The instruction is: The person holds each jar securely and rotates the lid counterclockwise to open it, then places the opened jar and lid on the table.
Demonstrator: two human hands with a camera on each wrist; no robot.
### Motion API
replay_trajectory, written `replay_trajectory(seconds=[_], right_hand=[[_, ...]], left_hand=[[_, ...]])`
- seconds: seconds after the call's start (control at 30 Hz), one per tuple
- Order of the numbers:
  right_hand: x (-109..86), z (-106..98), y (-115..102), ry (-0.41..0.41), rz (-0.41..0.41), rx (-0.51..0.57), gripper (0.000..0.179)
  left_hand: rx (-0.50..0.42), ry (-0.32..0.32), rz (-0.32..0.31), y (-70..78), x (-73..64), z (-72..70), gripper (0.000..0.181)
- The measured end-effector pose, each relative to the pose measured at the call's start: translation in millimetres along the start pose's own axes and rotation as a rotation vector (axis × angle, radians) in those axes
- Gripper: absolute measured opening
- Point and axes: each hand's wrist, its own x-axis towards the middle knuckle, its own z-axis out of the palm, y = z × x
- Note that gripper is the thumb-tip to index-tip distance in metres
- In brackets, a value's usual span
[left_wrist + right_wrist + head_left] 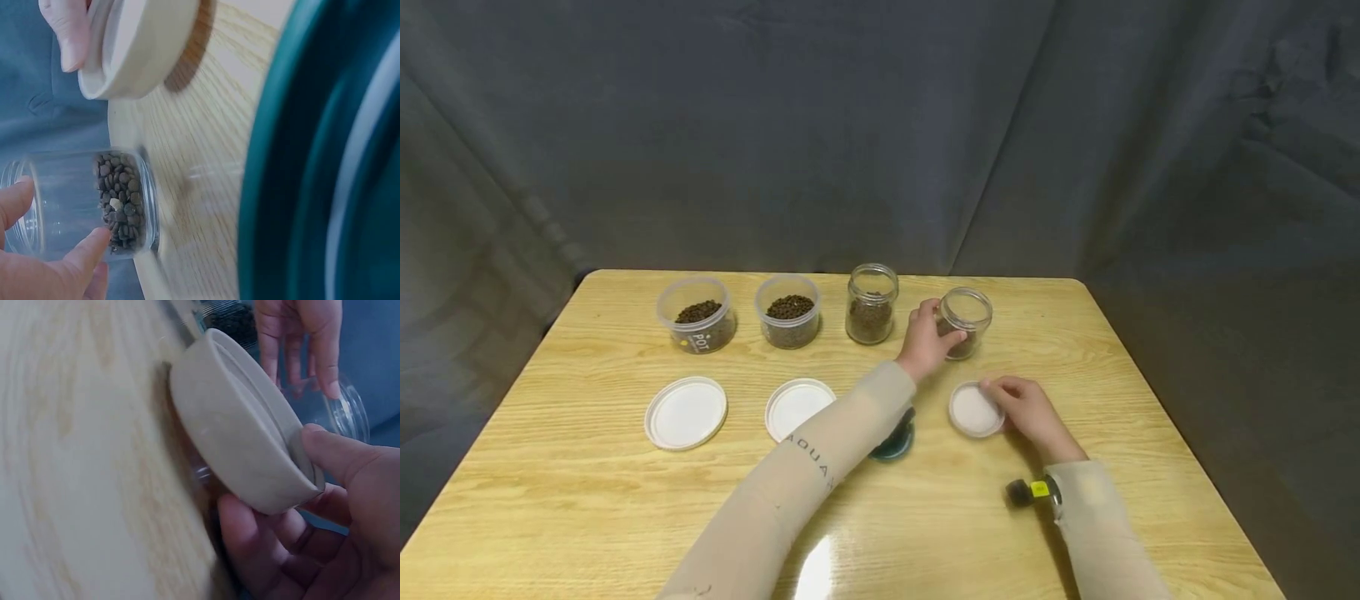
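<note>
My left hand [922, 342] holds the rightmost glass jar [967, 310], thumb in front and fingers at its left side. Brown pellets fill the bottom of this jar [65, 200] in the left wrist view, and its mouth has no lid on it. Nearer the front, my right hand [1028, 414] pinches a small pale round lid [974, 410] by its right edge. Seen from the right wrist, the lid [231, 431] is tilted just above the wood, with the thumb on its rim and fingers beneath. A dark teal lid [891, 447] lies partly hidden under my left forearm.
Left of the held jar stand another open glass jar [871, 321] and two clear plastic tubs, the left tub [702, 340] and the middle tub [792, 335], all with brown pellets. Two white lids, one at left [686, 412] and one [793, 406] partly under my sleeve, lie before them.
</note>
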Motion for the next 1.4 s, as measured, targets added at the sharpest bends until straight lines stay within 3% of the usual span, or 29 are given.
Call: replay_trajectory(seconds=[0.17, 0.37, 0.9, 1.17, 1.3, 1.4], right_hand=[[-1.8, 2.8, -1.3, 0.015, -0.044, -0.143, 0.036], [-4.0, 6.6, -5.0, 0.046, -0.095, -0.227, 0.025], [3.0, 6.4, -3.8, 0.049, -0.160, -0.296, 0.011], [6.6, 4.9, -6.0, 0.023, -0.133, -0.294, 0.011], [8.3, 4.0, -8.1, -0.029, -0.122, -0.294, 0.016], [6.9, 1.8, -10.2, -0.083, -0.113, -0.291, 0.022]], left_hand=[[0.004, 0.010, 0.008, -0.6, 1.8, 0.4, 0.071], [0.011, 0.028, 0.012, -2.9, 3.7, 1.4, 0.071], [-0.002, 0.115, -0.039, -6.2, 16.6, 13.9, 0.072], [0.020, 0.150, -0.022, -4.2, 16.0, 14.1, 0.062], [0.014, 0.135, -0.005, 2.1, 11.0, 5.6, 0.053], [0.021, 0.069, 0.014, 7.4, 3.5, -4.2, 0.053]])
